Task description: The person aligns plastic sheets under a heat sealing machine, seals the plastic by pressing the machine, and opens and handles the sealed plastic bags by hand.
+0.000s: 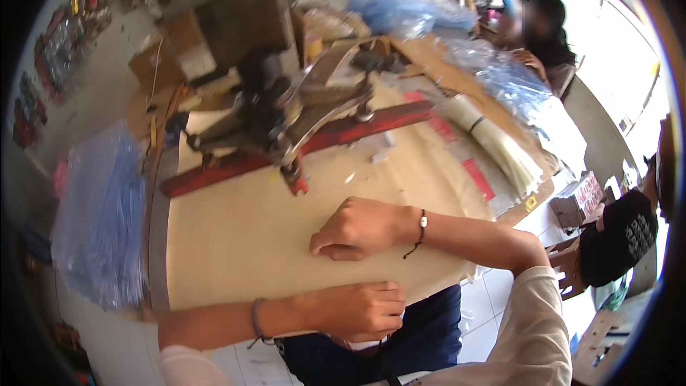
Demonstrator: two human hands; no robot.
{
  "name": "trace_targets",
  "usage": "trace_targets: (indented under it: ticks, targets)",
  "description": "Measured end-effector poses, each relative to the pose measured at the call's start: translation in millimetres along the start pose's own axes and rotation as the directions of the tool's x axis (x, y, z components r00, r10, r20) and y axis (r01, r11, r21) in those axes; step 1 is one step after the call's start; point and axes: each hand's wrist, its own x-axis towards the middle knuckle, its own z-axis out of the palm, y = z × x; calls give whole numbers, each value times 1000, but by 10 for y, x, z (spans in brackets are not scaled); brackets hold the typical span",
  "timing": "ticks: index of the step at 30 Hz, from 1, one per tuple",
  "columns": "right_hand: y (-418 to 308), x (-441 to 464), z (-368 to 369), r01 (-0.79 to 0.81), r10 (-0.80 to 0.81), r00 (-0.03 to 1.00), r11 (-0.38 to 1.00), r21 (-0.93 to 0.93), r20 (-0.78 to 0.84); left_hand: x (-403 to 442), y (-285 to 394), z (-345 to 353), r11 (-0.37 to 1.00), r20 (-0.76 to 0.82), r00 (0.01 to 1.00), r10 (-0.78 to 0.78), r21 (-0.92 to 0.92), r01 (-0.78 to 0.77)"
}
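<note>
My right hand (357,230) rests on the tan sheet (236,243) covering the table, its fingers curled under; what they hold, if anything, is hidden. Nearer the front edge is my left hand (361,310), fingers bent and pressed together, with nothing recognisable in its grip. Beyond both hands, a machine with a long red bar (321,144) lies across the sheet. A small red tip (299,186) points down from the machine's dark metal arms. Small pale pieces (382,151) lie close to the bar.
Stacked bluish plastic bags (103,214) hang at the left edge. A tied pale bundle (493,139) lies right, near clear plastic (504,82). Another person (550,36) is at the back right. A black cap-like item (620,238) is at the right.
</note>
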Motion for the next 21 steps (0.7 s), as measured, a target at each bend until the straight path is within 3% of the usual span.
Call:
trace_targets:
  ticks: [1, 4, 5, 9, 12, 13, 16, 21]
  targets:
    - [3, -18, -49, -63, 64, 997, 998, -14, 52, 32, -23, -45, 998, -68, 998, -13, -61, 9]
    - [-44, -63, -206, -194, 203, 965, 979, -69, 164, 28, -66, -130, 996, -58, 996, -70, 52, 73]
    - [-53, -100, -230, -222, 232, 957, 972, -74, 173, 14, -95, -195, 976, -43, 996, -83, 198, 90]
    - [-76, -185, -363, -353, 368, 892, 930, -103, 262, -170, -282, -472, 919, -66, 989, -133, 365, 149]
    - [-125, -249, -489, -456, 464, 827, 884, -104, 318, -338, -401, -568, 861, -74, 954, -292, 415, 295]
    - [-135, -244, -536, -477, 484, 808, 872, -111, 334, -334, -366, -666, 833, -11, 915, -403, 411, 371]
    - [-93, -251, -548, -513, 497, 795, 857, -53, 346, -435, -354, -700, 796, 18, 871, -490, 416, 439]
    - [-156, -134, -562, -526, 554, 732, 830, -189, 396, -488, -334, -670, 774, 61, 830, -555, 403, 488]
